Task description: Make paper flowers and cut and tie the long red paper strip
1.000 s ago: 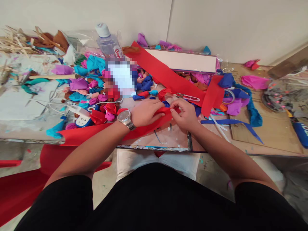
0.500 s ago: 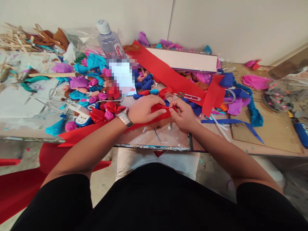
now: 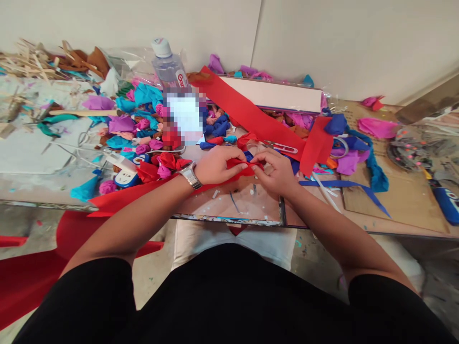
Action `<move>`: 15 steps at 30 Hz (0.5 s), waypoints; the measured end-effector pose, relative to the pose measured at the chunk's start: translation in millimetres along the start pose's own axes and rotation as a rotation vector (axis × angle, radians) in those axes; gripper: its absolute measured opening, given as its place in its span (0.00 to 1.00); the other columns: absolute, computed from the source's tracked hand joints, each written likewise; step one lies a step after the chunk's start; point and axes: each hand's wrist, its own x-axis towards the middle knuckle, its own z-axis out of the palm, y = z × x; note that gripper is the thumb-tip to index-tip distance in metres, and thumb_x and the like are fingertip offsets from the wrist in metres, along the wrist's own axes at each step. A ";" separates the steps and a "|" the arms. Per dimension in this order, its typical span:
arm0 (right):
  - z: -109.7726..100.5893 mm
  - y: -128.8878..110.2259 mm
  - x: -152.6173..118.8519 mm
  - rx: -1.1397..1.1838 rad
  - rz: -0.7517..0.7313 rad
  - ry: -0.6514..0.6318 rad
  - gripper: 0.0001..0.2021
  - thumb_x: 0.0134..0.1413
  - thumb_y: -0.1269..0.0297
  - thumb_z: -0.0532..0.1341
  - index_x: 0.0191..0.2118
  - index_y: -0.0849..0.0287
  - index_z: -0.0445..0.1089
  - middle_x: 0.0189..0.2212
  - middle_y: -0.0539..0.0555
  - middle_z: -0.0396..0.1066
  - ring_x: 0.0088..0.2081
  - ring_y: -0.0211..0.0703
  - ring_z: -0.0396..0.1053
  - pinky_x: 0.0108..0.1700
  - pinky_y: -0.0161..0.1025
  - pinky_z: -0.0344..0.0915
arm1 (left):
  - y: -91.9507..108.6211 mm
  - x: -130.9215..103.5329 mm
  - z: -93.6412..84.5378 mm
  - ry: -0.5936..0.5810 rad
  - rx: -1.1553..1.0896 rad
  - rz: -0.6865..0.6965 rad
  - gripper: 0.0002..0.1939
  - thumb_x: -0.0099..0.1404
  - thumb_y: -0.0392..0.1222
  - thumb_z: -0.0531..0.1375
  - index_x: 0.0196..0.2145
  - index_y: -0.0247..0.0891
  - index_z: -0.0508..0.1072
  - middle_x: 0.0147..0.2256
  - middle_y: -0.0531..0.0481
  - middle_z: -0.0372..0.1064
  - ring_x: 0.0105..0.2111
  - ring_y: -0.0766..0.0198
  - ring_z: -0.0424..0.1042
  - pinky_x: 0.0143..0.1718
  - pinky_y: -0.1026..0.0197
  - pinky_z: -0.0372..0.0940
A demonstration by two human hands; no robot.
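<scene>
A long red strip (image 3: 132,195) of crepe-like material runs from the lower left up to both hands. My left hand (image 3: 219,165), with a metal watch (image 3: 191,175) on its wrist, pinches the strip's gathered edge between thumb and fingers. Close beside it on the right, my right hand (image 3: 271,170) has thumb and fingertips closed on the same red material. Just behind the hands lie small snips (image 3: 281,146) with a pale handle. A wide red band (image 3: 251,112) stretches diagonally behind them, and a shorter red piece (image 3: 317,146) crosses its right end.
Crumpled coloured pieces (image 3: 122,123) heap at the left around a bottle (image 3: 168,67) and a blue-white power strip (image 3: 126,177). Further right are a tape roll (image 3: 340,147), a blue strip (image 3: 353,184), cardboard (image 3: 405,205) and a wire bundle (image 3: 409,149). Wood sticks (image 3: 27,59) lie back left.
The view has shifted slightly. My right hand's fingers have moved a little along the red edge; both hands still hold the strip.
</scene>
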 end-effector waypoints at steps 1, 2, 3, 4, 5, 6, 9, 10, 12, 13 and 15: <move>-0.8 0.9 0.1 -0.006 -0.003 0.003 0.03 0.66 0.66 0.65 0.43 0.52 0.75 0.44 0.54 0.80 0.45 0.50 0.77 0.52 0.49 0.73 | 0.3 0.8 1.2 -0.006 -0.005 -0.006 0.16 0.76 0.53 0.60 0.43 0.39 0.81 0.41 0.46 0.83 0.38 0.60 0.79 0.43 0.58 0.68; -1.3 1.8 0.3 -0.009 -0.004 0.008 0.02 0.66 0.65 0.65 0.43 0.52 0.75 0.44 0.54 0.80 0.45 0.50 0.77 0.52 0.49 0.73 | 0.7 1.9 2.4 -0.015 -0.012 -0.013 0.16 0.76 0.53 0.59 0.44 0.39 0.81 0.41 0.46 0.83 0.38 0.60 0.79 0.43 0.58 0.68; -1.7 2.6 0.5 -0.012 -0.005 0.013 0.02 0.66 0.65 0.65 0.43 0.52 0.75 0.43 0.54 0.80 0.45 0.50 0.77 0.51 0.49 0.73 | 1.1 3.4 3.5 -0.027 -0.018 -0.021 0.16 0.76 0.53 0.59 0.44 0.39 0.81 0.41 0.46 0.83 0.38 0.60 0.79 0.43 0.58 0.68; -2.2 3.3 0.7 -0.016 -0.004 0.016 0.02 0.66 0.65 0.65 0.42 0.52 0.75 0.43 0.54 0.80 0.44 0.49 0.77 0.50 0.48 0.73 | 1.5 5.3 4.2 -0.038 -0.021 -0.030 0.16 0.76 0.52 0.60 0.45 0.39 0.81 0.41 0.47 0.83 0.38 0.60 0.80 0.43 0.58 0.68; -2.9 4.0 1.0 -0.021 -0.005 0.019 0.01 0.66 0.65 0.65 0.42 0.53 0.75 0.42 0.54 0.80 0.43 0.49 0.77 0.50 0.48 0.73 | 2.0 7.9 4.5 -0.048 -0.020 -0.038 0.16 0.76 0.52 0.60 0.45 0.39 0.82 0.41 0.47 0.84 0.38 0.60 0.80 0.43 0.58 0.68; -3.9 4.6 1.4 -0.028 -0.007 0.023 0.01 0.65 0.65 0.66 0.41 0.53 0.75 0.41 0.54 0.80 0.42 0.49 0.77 0.48 0.48 0.73 | 2.4 10.9 4.2 -0.056 -0.015 -0.042 0.15 0.76 0.51 0.60 0.44 0.39 0.82 0.41 0.48 0.84 0.38 0.60 0.79 0.43 0.58 0.67; -8.1 6.7 3.0 -0.047 -0.026 0.041 0.01 0.65 0.64 0.66 0.41 0.53 0.74 0.39 0.55 0.79 0.40 0.48 0.76 0.45 0.47 0.73 | 3.3 22.7 1.2 -0.092 0.022 -0.045 0.13 0.74 0.50 0.61 0.42 0.39 0.82 0.39 0.49 0.83 0.36 0.60 0.79 0.41 0.58 0.66; -9.7 7.5 3.7 -0.054 -0.038 0.047 0.01 0.65 0.64 0.66 0.41 0.53 0.74 0.39 0.55 0.79 0.40 0.48 0.76 0.45 0.46 0.73 | 3.5 26.9 0.1 -0.103 0.037 -0.046 0.12 0.73 0.49 0.62 0.40 0.39 0.82 0.37 0.50 0.83 0.34 0.61 0.78 0.39 0.58 0.65; -12.4 9.6 4.6 -0.070 -0.059 0.053 0.01 0.66 0.64 0.65 0.41 0.53 0.74 0.40 0.56 0.79 0.41 0.49 0.77 0.46 0.47 0.74 | 3.5 34.2 -0.9 -0.134 0.037 -0.044 0.11 0.72 0.47 0.63 0.39 0.39 0.83 0.35 0.52 0.83 0.32 0.62 0.77 0.39 0.59 0.65; -13.3 10.8 4.9 -0.081 -0.069 0.055 0.01 0.66 0.64 0.65 0.41 0.53 0.75 0.40 0.56 0.79 0.42 0.50 0.77 0.47 0.47 0.74 | 3.3 36.7 -0.5 -0.135 0.028 -0.049 0.11 0.71 0.47 0.63 0.39 0.39 0.83 0.35 0.52 0.83 0.32 0.63 0.77 0.39 0.59 0.65; -14.1 13.5 4.7 -0.105 -0.085 0.050 0.02 0.66 0.65 0.64 0.42 0.53 0.75 0.41 0.57 0.80 0.43 0.51 0.78 0.48 0.48 0.75 | 2.4 38.9 2.6 -0.140 -0.004 -0.070 0.11 0.71 0.46 0.63 0.39 0.39 0.83 0.36 0.51 0.83 0.33 0.63 0.77 0.39 0.59 0.65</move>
